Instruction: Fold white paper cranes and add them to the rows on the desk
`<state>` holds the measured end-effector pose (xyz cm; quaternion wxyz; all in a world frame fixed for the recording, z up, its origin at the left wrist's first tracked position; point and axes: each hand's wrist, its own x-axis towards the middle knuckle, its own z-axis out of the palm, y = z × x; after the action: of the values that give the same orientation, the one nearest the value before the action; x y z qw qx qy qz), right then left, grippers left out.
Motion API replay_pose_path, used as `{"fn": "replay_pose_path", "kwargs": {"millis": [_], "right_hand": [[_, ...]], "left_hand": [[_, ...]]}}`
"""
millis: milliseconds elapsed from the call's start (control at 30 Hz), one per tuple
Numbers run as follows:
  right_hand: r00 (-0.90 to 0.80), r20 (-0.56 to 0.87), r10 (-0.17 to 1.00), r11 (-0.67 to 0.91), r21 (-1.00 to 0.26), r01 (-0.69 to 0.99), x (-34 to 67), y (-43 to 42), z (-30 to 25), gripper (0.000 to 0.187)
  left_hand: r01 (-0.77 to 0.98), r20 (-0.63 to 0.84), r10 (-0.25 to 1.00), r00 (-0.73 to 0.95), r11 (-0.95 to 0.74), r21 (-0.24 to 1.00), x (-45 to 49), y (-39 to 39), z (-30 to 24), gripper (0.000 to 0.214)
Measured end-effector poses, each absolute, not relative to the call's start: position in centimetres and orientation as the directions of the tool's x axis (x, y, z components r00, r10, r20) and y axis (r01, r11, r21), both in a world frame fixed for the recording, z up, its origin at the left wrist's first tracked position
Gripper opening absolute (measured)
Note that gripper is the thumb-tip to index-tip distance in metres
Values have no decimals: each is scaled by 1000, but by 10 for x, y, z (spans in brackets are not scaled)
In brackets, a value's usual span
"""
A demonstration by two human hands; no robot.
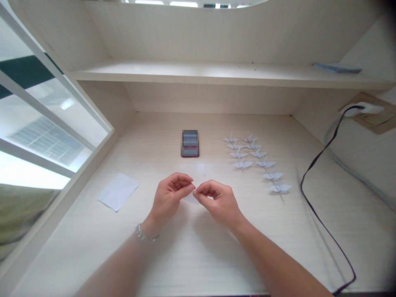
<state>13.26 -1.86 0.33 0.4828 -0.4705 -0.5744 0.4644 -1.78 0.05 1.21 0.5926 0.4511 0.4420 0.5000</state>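
My left hand (169, 197), with a beaded bracelet at the wrist, is closed in a pinch at the middle of the desk. Facing it, my right hand (217, 201) pinches too, the fingertips of both almost meeting. Between them is a small piece of white paper (191, 198), mostly hidden by the fingers, so its folded shape is unclear. To the right stand several white paper cranes (243, 164) in two slanting rows. A stack of white paper sheets (119, 192) lies flat to the left of my left hand.
A phone (189, 143) with a blurred screen lies beyond my hands. On the right, a black cable (315, 210) runs from a wall socket down to the desk's front edge. A shelf (198, 72) spans the back, with a flat bluish item (337, 68) on it.
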Motion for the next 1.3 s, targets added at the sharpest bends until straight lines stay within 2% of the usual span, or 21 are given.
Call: {"fn": "replay_pose_path", "kwargs": {"millis": [167, 300, 400, 567, 700, 867, 1033, 1300], "right_hand": [[-84, -17, 996, -23, -997, -76, 131, -14, -1, 9], [-98, -64, 993, -77, -988, -136, 130, -12, 0, 14], [-156, -150, 976, -177, -967, -182, 131, -10, 0, 18], [-259, -242, 935, -272, -958, -88, 135, -7, -4, 21], [-288, -255, 923, -271, -963, -15, 135, -8, -4, 23], [-248, -229, 941, -240, -971, -15, 131, -9, -4, 25], [-288, -254, 923, -259, -966, 22, 132, -9, -6, 23], [-210, -202, 957, -203, -979, 16, 133, -9, -2, 22]], "left_hand": [[-156, -112, 988, 108, 128, 979, -17, 2, 11, 24], [-101, -122, 986, 110, 133, 986, -17, 2, 10, 29], [-60, -122, 987, 103, 128, 990, -18, 2, 8, 30], [3, -98, 992, 78, 98, 995, -18, 1, 4, 29], [9, -119, 989, 90, 119, 993, -17, 1, 3, 28], [-9, -123, 989, 78, 125, 992, -17, 1, 3, 29], [-22, -118, 991, 58, 119, 993, -17, 2, 3, 30], [-27, -145, 984, 104, 149, 988, -14, 1, 6, 33]]}}
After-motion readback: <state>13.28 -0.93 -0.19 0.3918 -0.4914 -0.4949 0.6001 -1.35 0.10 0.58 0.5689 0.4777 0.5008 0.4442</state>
